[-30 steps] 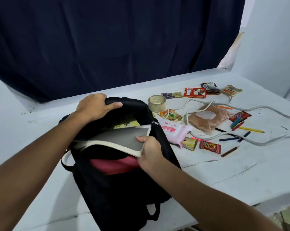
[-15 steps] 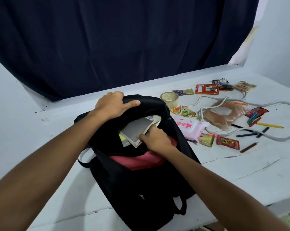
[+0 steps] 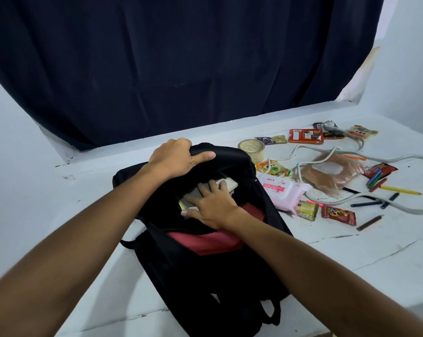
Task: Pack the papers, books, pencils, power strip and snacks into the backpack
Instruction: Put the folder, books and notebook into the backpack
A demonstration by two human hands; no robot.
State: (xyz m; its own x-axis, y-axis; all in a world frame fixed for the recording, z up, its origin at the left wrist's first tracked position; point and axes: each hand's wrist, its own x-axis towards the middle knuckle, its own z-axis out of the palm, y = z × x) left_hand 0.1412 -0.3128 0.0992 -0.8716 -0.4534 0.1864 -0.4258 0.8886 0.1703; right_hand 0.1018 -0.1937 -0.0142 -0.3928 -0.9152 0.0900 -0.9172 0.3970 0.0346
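A black backpack (image 3: pixel 205 276) with a red inner panel lies open on the white table (image 3: pixel 351 254). My left hand (image 3: pixel 176 158) grips its top edge and holds the mouth open. My right hand (image 3: pixel 212 203) lies flat with spread fingers on a grey book (image 3: pixel 227 184) that sits mostly inside the bag. To the right lie snack packets (image 3: pixel 338 214), crayons and pencils (image 3: pixel 400 190), a pink wipes pack (image 3: pixel 282 193) and a white power cable (image 3: pixel 322 159).
A tape roll (image 3: pixel 252 148) stands just right of the bag's top. A brown plastic bag (image 3: pixel 332 172) lies among the cable loops. A dark curtain (image 3: pixel 181 64) hangs behind the table, and a white wall closes the right side.
The grey book went from sticking out of the bag to lying deep inside it. My right hand let go of its edge and now presses flat on its cover.
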